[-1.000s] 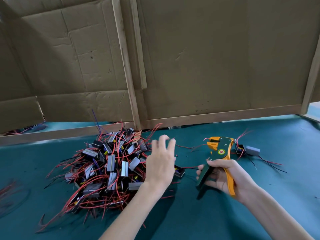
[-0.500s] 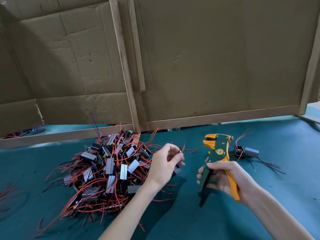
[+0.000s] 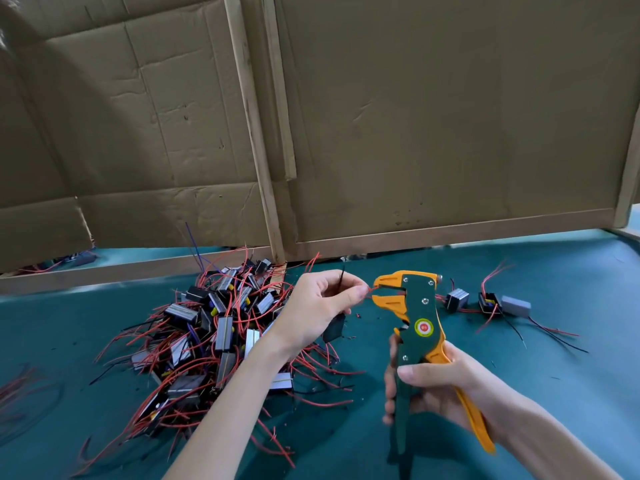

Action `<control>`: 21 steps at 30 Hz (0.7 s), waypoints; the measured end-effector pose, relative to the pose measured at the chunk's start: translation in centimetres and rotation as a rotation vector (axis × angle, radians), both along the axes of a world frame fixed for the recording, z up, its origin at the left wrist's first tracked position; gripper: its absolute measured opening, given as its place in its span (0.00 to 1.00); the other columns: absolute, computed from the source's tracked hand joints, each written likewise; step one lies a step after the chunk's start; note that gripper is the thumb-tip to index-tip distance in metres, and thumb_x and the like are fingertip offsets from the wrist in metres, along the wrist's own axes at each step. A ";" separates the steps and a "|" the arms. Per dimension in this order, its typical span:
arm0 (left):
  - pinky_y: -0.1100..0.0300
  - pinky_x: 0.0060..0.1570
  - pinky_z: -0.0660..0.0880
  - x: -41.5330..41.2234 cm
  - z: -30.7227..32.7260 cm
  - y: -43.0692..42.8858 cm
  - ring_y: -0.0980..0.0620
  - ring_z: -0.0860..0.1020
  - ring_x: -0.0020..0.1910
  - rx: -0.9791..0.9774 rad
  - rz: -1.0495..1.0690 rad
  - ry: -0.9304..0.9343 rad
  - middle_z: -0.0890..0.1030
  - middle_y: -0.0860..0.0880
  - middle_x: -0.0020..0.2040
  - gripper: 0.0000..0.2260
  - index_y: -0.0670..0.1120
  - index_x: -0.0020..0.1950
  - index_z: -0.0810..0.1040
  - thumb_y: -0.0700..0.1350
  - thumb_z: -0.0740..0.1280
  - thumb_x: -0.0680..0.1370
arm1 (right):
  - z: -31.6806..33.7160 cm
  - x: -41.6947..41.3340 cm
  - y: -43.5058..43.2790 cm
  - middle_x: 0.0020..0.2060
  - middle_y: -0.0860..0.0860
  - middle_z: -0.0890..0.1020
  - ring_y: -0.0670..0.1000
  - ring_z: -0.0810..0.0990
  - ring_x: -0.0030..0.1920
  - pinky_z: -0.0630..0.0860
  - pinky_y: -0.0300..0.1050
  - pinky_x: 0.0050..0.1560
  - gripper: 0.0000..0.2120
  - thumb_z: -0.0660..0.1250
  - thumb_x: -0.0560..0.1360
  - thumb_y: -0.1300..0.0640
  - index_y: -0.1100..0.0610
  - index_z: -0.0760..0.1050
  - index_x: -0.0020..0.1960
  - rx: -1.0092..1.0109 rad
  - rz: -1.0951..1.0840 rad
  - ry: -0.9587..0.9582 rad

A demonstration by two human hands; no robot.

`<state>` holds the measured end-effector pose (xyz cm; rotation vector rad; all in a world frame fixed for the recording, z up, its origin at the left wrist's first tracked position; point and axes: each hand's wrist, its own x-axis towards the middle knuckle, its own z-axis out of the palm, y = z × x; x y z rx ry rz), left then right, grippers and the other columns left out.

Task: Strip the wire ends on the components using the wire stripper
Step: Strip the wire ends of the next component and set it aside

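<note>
Here, left hand (image 3: 322, 306) pinching one red wire (image 3: 370, 292), right hand (image 3: 441, 389) gripping one wire stripper (image 3: 420, 308), three components (image 3: 489, 302) aside

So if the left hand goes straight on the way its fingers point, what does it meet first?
Probably the orange head of the wire stripper: the left hand pinches a red wire toward its open mouth.

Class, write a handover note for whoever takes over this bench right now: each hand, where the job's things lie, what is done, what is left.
Left hand pinches a red wire, tip at the open jaws of the wire stripper; its component hangs below the hand.
Right hand grips the stripper's handles.
Pile of components lies left on the green table; three components lie apart right of the stripper, probably done.
Left to do: strip this wire, then the pile.
</note>
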<state>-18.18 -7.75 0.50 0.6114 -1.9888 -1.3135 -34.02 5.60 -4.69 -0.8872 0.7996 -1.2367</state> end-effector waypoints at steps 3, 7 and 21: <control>0.69 0.35 0.70 0.4 0.2 -0.2 0.56 0.72 0.33 0.015 -0.041 -0.026 0.77 0.53 0.33 0.04 0.45 0.42 0.81 0.42 0.70 0.76 | 0.2 0.2 0.1 0.38 0.68 0.78 0.64 0.80 0.38 0.78 0.64 0.45 0.25 0.81 0.62 0.64 0.63 0.70 0.53 -0.016 0.000 0.010; 0.70 0.34 0.70 0.5 0.3 -0.2 0.59 0.73 0.32 0.029 -0.072 -0.053 0.77 0.55 0.32 0.04 0.47 0.42 0.81 0.43 0.70 0.77 | 0.2 0.2 0.2 0.39 0.68 0.78 0.65 0.80 0.39 0.78 0.64 0.45 0.25 0.80 0.64 0.65 0.63 0.69 0.54 -0.018 0.005 0.045; 0.68 0.37 0.71 0.9 0.6 -0.5 0.58 0.73 0.33 -0.019 -0.122 -0.125 0.78 0.54 0.35 0.02 0.46 0.45 0.79 0.40 0.68 0.77 | -0.4 2.5 0.2 0.24 0.60 0.70 0.54 0.70 0.21 0.72 0.43 0.24 0.19 0.79 0.55 0.51 0.57 0.70 0.31 0.098 -0.274 0.282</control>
